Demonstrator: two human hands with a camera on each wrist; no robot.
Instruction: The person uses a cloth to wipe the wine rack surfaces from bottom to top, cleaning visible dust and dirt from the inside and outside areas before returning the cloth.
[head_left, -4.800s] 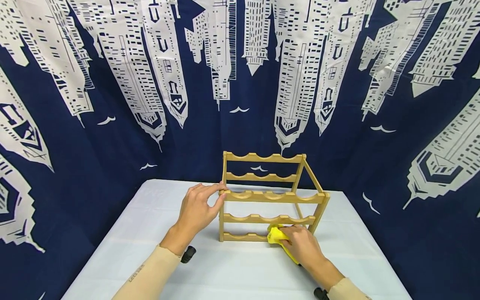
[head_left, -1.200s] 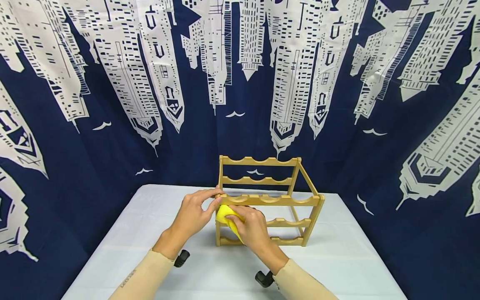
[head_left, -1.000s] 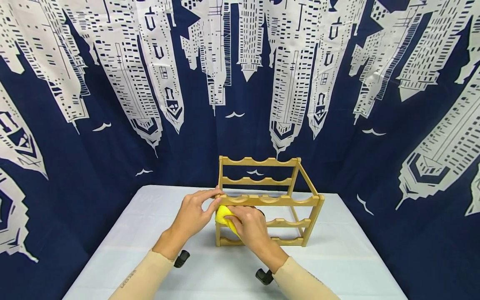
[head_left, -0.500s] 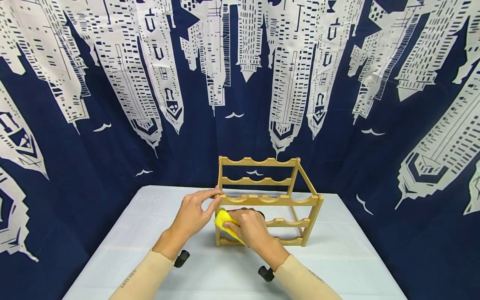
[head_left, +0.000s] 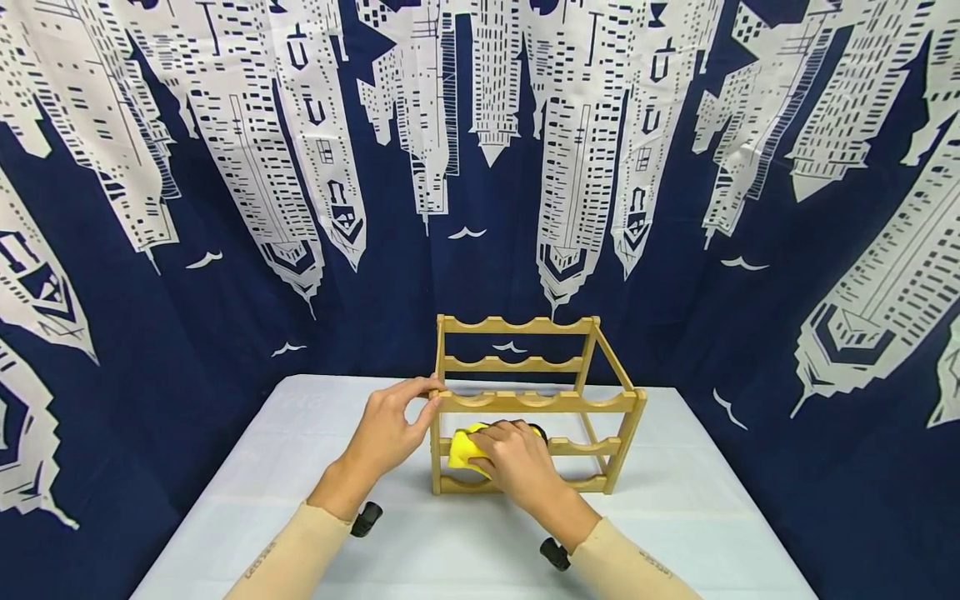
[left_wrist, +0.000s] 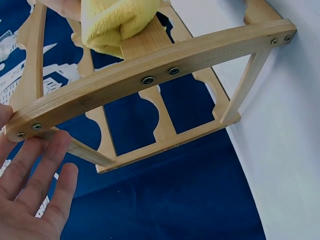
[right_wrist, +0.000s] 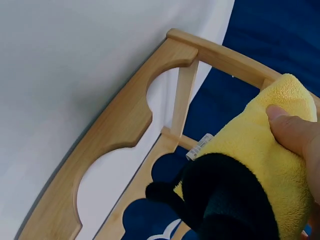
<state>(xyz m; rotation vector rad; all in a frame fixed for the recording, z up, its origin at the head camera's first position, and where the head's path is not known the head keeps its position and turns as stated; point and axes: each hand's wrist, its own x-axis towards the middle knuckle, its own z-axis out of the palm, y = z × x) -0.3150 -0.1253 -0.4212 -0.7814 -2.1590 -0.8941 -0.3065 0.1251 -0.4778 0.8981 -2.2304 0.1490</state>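
Observation:
A light wooden wine rack (head_left: 536,402) with scalloped rails stands on the table. At its front left top corner, my left hand (head_left: 386,425) pinches the frame between thumb and fingers; the left wrist view has the left hand's fingers (left_wrist: 62,185) at the end of the side bar. My right hand (head_left: 525,467) grips a fuzzy yellow cloth (head_left: 465,452) against the left part of the middle front rail. In the right wrist view the cloth (right_wrist: 270,130) shows a black part (right_wrist: 225,195) and a small white tag (right_wrist: 199,146); the right thumb (right_wrist: 290,127) presses on it.
A white cloth covers the table (head_left: 300,467). Behind it hangs a navy curtain (head_left: 405,308) printed with upside-down white buildings. Black wrist devices (head_left: 367,518) sit under both forearms.
From the lower right front rail, my right hand went with the cloth to the rack's upper left front, then slid slightly right and down along the middle rail. My left hand keeps its corner.

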